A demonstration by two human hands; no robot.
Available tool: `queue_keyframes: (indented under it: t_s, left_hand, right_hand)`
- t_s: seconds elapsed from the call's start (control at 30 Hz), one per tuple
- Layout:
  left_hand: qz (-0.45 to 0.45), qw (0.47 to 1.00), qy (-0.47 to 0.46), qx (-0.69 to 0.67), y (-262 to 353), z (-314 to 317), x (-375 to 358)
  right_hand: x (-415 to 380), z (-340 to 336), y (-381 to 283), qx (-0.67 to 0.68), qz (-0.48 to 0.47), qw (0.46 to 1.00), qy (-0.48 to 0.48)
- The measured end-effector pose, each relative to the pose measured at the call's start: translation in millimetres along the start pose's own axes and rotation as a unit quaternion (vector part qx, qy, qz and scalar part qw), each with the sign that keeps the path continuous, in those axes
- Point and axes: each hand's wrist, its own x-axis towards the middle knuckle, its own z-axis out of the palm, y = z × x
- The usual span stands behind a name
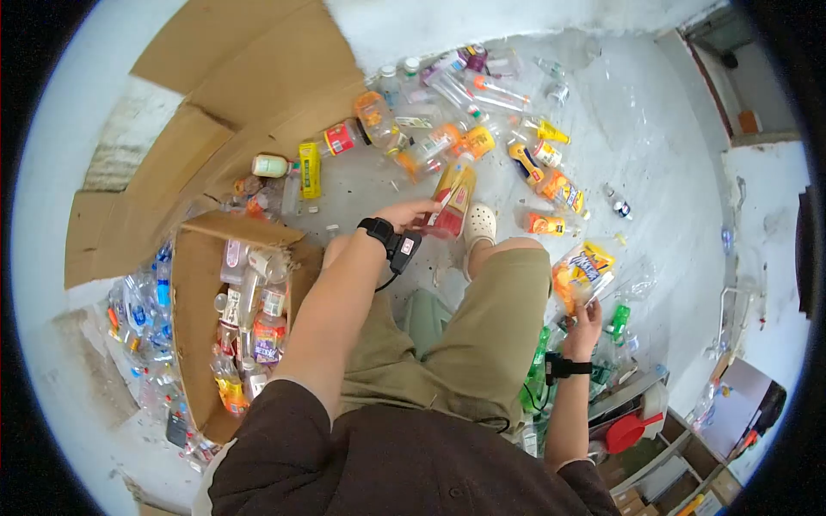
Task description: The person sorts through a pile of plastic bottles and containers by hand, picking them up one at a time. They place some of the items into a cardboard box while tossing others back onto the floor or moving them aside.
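Note:
My left hand (411, 215) grips a plastic bottle (449, 199) with a yellow and red label, tilted over the floor in front of my knees. On the other side, my right hand (587, 328) is closed around the lower end of a plastic bottle (583, 273) with a bright orange and yellow label. Part of that bottle is hidden by my fingers. Between the two hands are my knees and a cream clog (480, 225). Another orange-labelled bottle (545, 224) lies on the floor just beyond.
A cardboard box (194, 318) full of bottles stands at my left, with more clear bottles (142, 301) behind it. Loose bottles (430, 142) cover the floor ahead. Green bottles (535, 365) lie beside my right leg. A red scoop-like thing (626, 434) sits at lower right.

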Motion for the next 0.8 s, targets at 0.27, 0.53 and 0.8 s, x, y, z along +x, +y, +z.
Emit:
queue_keyframes:
  t_s: [0.27, 0.53, 0.8]
  left_hand:
    - [0.407, 0.821, -0.327, -0.233, 9, 34, -193]
    - [0.599, 0.782, -0.051, -0.163, -101, -12, -356]
    - [0.348, 0.650, 0.661, 0.139, -307, -148, -441]
  right_hand:
    - [-59, 9, -88, 0.095, -0.186, 0.966, -0.151]
    - [-152, 51, -114, 0.080, -0.143, 0.924, -0.344]
    - [-197, 78, -95, 0.042, -0.119, 0.891, -0.435]
